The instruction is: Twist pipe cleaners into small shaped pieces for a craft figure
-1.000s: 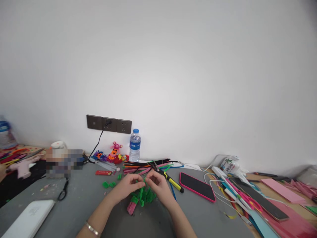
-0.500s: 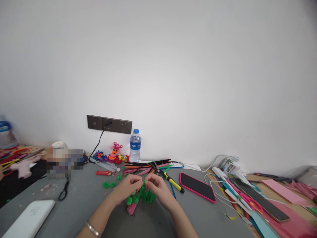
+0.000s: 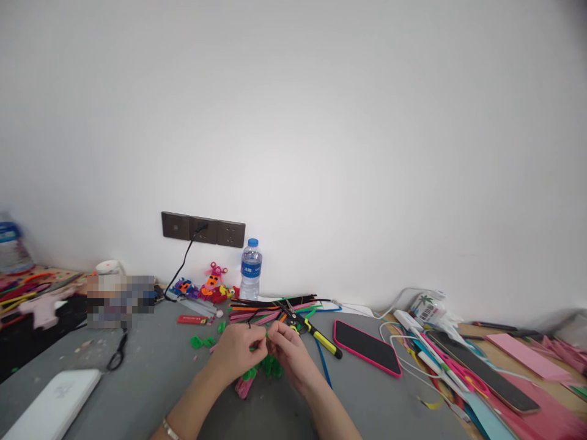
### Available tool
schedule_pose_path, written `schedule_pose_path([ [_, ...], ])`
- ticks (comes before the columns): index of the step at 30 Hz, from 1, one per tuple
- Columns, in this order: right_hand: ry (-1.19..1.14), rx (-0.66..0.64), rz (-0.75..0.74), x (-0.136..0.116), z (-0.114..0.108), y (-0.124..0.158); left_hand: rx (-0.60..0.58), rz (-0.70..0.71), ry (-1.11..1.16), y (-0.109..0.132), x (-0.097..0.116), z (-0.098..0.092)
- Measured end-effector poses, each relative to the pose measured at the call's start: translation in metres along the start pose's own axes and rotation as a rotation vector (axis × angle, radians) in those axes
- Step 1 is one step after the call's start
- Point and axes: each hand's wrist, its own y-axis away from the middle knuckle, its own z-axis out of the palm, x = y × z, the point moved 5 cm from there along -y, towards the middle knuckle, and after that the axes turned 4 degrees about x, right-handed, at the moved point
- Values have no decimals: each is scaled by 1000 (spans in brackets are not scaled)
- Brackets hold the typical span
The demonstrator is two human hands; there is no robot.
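Note:
My left hand (image 3: 239, 351) and my right hand (image 3: 290, 354) meet fingertip to fingertip over the grey table. Both are closed in a pinch, and a small bit of green pipe cleaner (image 3: 268, 335) shows between them. Below the fingers lie curled green pipe cleaner pieces (image 3: 273, 367), partly covered by the hands. A short pink pipe cleaner bundle (image 3: 244, 388) pokes out under my left hand. Further green curls (image 3: 202, 342) rest left of it. Just beyond my right hand lie yellow-and-black pliers (image 3: 321, 341).
Behind the hands are loose pipe cleaners (image 3: 257, 315), a water bottle (image 3: 251, 270) and small colourful figures (image 3: 212, 286). A pink-edged phone (image 3: 367, 347) lies to the right, beside cables and a cluttered wooden table (image 3: 474, 342). At front left is a white power bank (image 3: 55, 406).
My left hand has rolled over, its back now more toward me and covering more of the green pieces. My right fingers stay close against it. The surrounding objects keep their places.

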Motion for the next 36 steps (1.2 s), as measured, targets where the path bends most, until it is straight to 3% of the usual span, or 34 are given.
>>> schedule_pose_path([
  [5, 4, 106, -110, -5, -3, -1, -31, -127, 245, 0, -1, 2],
  [8, 12, 59, -117, -11, -5, 0, -66, -212, 488, 0, -2, 5],
  [13, 67, -56, -132, -21, -4, 4, -245, -364, 793, 5, -6, 18],
  [17, 108, -90, -159, -26, -3, 8, -284, -429, 947, 6, -3, 18],
  [22, 128, -90, -183, -25, -2, 7, -288, -529, 967, 8, -1, 19],
  [26, 124, -102, -192, -22, -1, 6, -289, -532, 1005, 9, -1, 22],
  [36, 285, -141, -174, -29, 1, 9, -275, -247, 593, 3, -3, 14],
])
